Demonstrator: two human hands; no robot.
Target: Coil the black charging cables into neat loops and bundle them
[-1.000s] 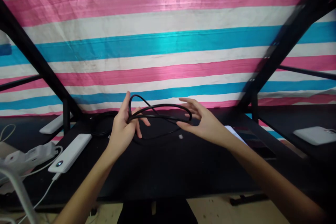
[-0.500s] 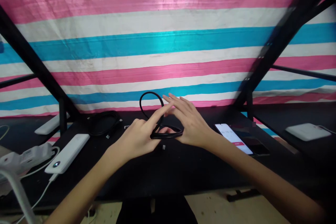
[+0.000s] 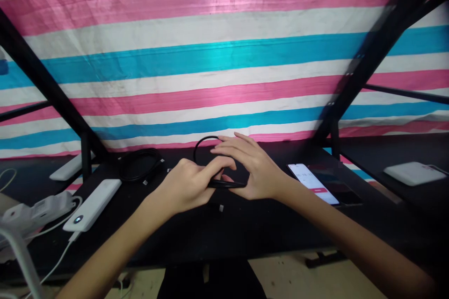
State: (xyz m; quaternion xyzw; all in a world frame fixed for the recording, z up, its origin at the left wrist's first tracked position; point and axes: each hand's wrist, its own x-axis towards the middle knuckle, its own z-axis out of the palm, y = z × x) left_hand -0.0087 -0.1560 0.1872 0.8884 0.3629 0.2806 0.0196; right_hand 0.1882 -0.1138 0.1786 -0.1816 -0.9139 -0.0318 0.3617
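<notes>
Black cable [image 3: 226, 184] is held in the middle of the scene, above the table [image 3: 266, 229], between the left hand [image 3: 191, 184] and the right hand [image 3: 257, 168]. Its strands are gathered into a short, nearly level bundle, and from this bundle one thin loop is raised on the far side, behind the fingers. The left end of the bundle is gripped by the left hand, whose index finger [image 3: 224, 162] is bent over the top; the other fingertips of this hand are hidden, so how they are placed cannot be told. The fingers [image 3: 233, 150] of the right hand are stretched toward the left and slightly spread, with their tips close to the left hand. The right end of the bundle is touched by the right hand near the thumb; whether it is firmly pinched there cannot be told.

Just on the near side of the hands, a small plug [image 3: 221, 208] is seen; whether it is joined to the cable is not shown clearly. At the far left, a black coil [image 3: 135, 179] is laid on the table, and nearer is placed a white power bank [image 3: 93, 205], into which a white cord [image 3: 58, 264] is plugged. To its left, white adapters [image 3: 49, 208] are seen. On the right, a lit phone [image 3: 313, 184] is laid beside a dark phone [image 3: 345, 194]. The far side is closed by a striped sheet [image 3: 210, 60].
</notes>
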